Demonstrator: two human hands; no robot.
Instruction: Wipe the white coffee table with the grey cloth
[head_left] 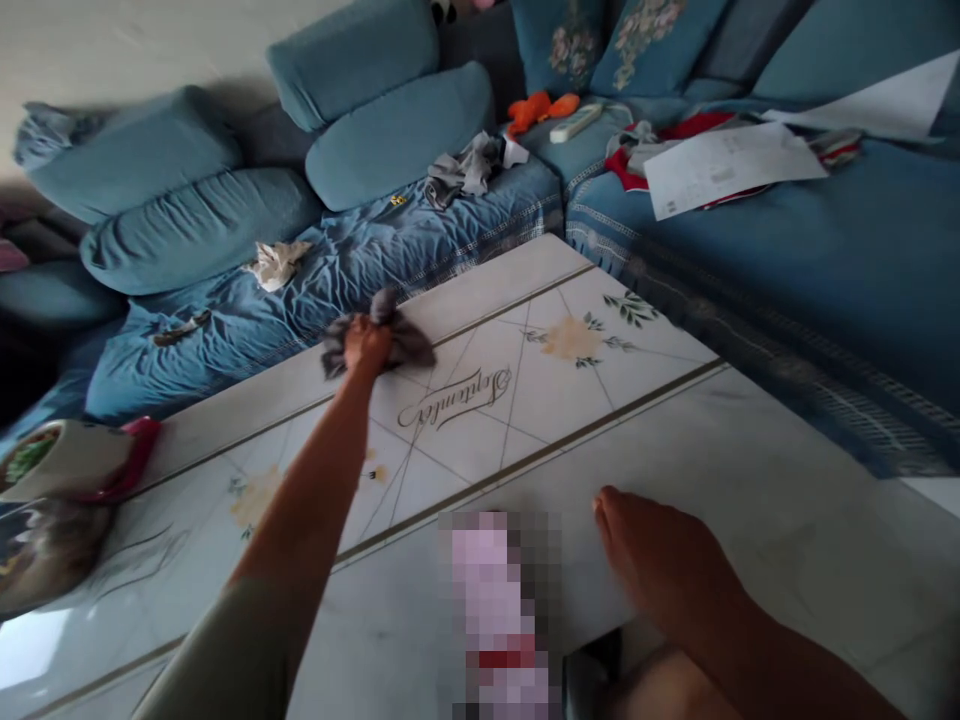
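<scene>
On the white patterned tabletop (675, 440), the left hand (366, 345) grips a bunched grey cloth (411, 343) out toward the far edge, arm stretched forward. The open right hand (652, 545) rests flat, well back from the cloth.

**Bare arms and a grey-green sleeve**

Two bare human arms reach into the view from the bottom of the frame. The left arm wears a plain, muted grey-green sleeve (225, 650) of soft, matte fabric (probably a T-shirt, though only this part shows), and it ends in a loose, unadorned edge above the long, slender left forearm (307, 470). The left hand (367, 345) is bare, and so is the right hand (660, 550), with its short, rounded fingers. The right forearm (772, 640) is equally bare, with nothing worn on the skin.
</scene>
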